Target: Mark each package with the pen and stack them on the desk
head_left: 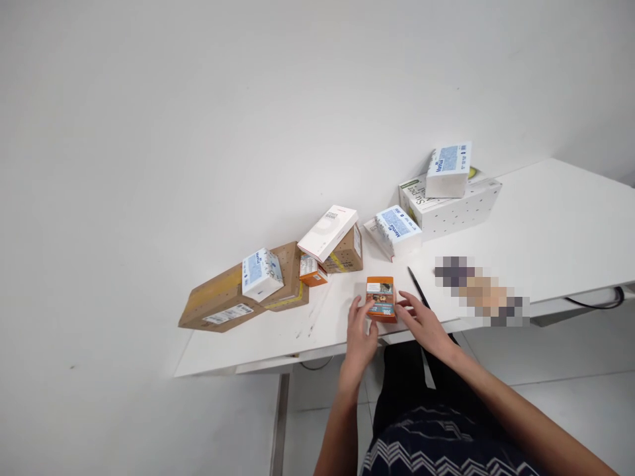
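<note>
A small orange box (380,281) with a printed top lies on the white table close to its front edge. My left hand (361,334) is at the box's left side, its fingers apart and a fingertip over the box's near left edge. From the other side, my right hand (423,322) reaches to the right edge with fingers stretched out and spread. Neither hand is wrapped round the box, and firm contact cannot be made out. Just beyond my right hand lies a black pen (418,284).
Brown cartons (198,301) stand at the left, a white-and-blue package (262,274) on top. Behind are a white box (328,231), another orange box (312,270) and a second package (397,228). A dotted white carton (459,208) bears a third package (449,168). A blurred patch covers something at right.
</note>
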Demonstrator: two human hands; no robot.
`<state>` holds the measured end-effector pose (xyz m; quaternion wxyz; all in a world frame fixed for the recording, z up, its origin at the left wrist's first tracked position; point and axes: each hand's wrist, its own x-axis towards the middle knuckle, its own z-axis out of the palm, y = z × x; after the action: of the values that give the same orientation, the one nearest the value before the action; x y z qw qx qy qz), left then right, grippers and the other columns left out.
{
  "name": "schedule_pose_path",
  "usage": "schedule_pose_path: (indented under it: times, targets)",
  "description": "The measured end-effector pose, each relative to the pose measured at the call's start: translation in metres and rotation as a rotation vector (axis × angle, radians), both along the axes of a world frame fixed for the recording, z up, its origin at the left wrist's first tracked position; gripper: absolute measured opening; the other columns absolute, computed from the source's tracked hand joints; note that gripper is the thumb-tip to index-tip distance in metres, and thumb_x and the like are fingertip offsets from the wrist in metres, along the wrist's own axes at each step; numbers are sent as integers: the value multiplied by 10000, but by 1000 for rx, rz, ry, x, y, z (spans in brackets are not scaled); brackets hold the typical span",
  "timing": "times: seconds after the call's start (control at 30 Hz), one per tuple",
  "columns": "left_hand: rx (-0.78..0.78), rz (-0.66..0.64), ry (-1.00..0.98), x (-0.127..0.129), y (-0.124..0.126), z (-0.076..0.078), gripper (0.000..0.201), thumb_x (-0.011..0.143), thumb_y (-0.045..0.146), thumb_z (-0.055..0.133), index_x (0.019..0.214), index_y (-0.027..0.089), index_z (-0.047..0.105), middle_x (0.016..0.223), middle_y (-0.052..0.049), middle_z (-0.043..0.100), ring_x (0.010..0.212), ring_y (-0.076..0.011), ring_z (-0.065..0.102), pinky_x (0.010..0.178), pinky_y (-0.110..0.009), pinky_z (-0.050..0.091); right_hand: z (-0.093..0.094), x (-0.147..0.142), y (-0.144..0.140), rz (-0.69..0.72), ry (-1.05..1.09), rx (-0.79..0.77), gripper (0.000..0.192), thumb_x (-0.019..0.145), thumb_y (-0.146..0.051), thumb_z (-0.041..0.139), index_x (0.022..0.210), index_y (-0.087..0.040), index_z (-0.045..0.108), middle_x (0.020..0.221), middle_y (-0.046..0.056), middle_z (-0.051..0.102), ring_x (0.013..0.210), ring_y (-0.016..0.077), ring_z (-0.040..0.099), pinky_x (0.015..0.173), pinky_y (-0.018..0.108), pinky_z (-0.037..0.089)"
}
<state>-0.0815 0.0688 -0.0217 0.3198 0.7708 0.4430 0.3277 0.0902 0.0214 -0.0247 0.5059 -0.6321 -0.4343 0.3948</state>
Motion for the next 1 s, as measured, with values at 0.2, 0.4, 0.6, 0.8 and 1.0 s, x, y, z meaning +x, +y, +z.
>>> schedule_pose_path:
  times: [0.2,0.4,0.6,0.8,1.0]
  targets:
    - [18,196,119,16,-23,12,747,677,346,743,1355,262,439,1142,-93,392,1088,-265,474,971,-455,441,4,13,32,-100,-96,52,526,871,-512,424,1276,-191,516,1321,147,547,1124,264,573,895,442,497]
    - [42,140,1,15,-10,-2,634,756,206,639,1353,253,430,1195,-106,465,1137,-244,492,994,-423,442,8,13,27,-67,-89,61,435,869,-529,429,1105,-208,604,1112,100,663,972,235,623,867,404,498]
    - [-86,143,-138,1,7,-14,702,773,90,495,1427,258,302,1458,-76,399,1342,-211,382,1123,-411,321,10,15,-2,12,-99,11,374,902,-517,396,886,-232,637,865,38,687,824,209,627,769,353,506]
    - [-79,298,-185,9,-5,-18,629,800,152,508,1402,248,349,1368,-117,453,1183,-218,513,962,-388,468,-4,18,21,-21,-186,98,435,879,-445,433,1254,-255,546,1298,87,582,1105,238,581,904,418,486]
    - [24,252,-226,8,4,-18,442,866,212,482,1307,252,486,1266,-94,508,1211,-207,478,1030,-414,414,-14,9,19,81,-213,182,351,875,-364,479,1192,-234,556,1170,75,631,1050,215,589,925,418,476]
